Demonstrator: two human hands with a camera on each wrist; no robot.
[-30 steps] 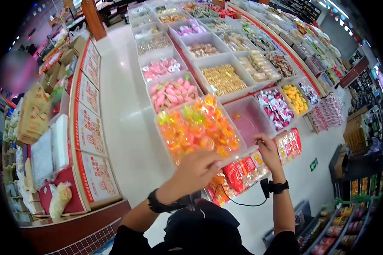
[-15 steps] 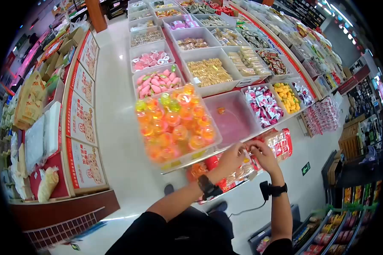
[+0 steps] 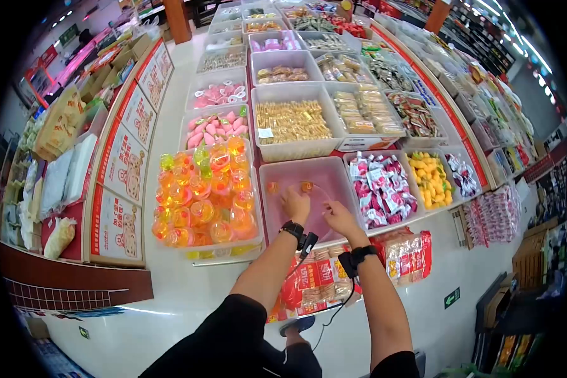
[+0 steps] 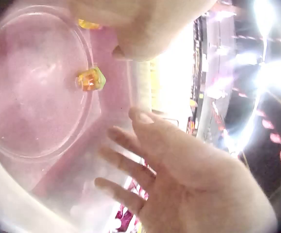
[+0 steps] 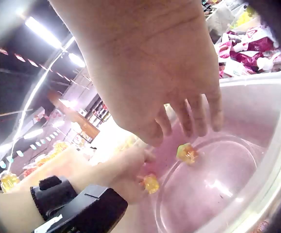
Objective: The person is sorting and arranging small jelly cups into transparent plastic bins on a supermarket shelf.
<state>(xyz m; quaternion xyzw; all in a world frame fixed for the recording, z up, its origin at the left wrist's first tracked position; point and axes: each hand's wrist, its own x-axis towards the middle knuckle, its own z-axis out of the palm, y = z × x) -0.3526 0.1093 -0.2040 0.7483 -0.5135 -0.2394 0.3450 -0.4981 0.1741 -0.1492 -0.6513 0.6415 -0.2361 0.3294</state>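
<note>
My left hand [image 3: 296, 205] reaches down into a pinkish see-through tub [image 3: 346, 236], its fingertips right beside a small orange-yellow jelly cup [image 5: 150, 184] on the tub floor. A second jelly cup [image 4: 93, 79], orange with a green end, lies at the edge of the round ring moulded in the floor. My right hand [image 3: 340, 218] hovers inside the tub's right part, fingers spread and relaxed, holding nothing. In the left wrist view, that right hand [image 4: 179, 165] shows its open palm, while the left hand [image 4: 160, 24] crosses the top with its fingers partly hidden.
Left of the tub stands a box heaped with orange jelly cups [image 3: 201, 205]. To the right are tubs of purple-and-white wrapped sweets [image 3: 381, 189] and yellow sweets [image 3: 429, 179]. Gold-wrapped snacks [image 3: 293, 120] fill the box behind. Red bags [image 3: 312, 277] lie below the front edge.
Both hands were together above the red bags half a second ago; now they are apart inside the tub. Two jelly cups show there, where one showed before. The head view has shifted.
</note>
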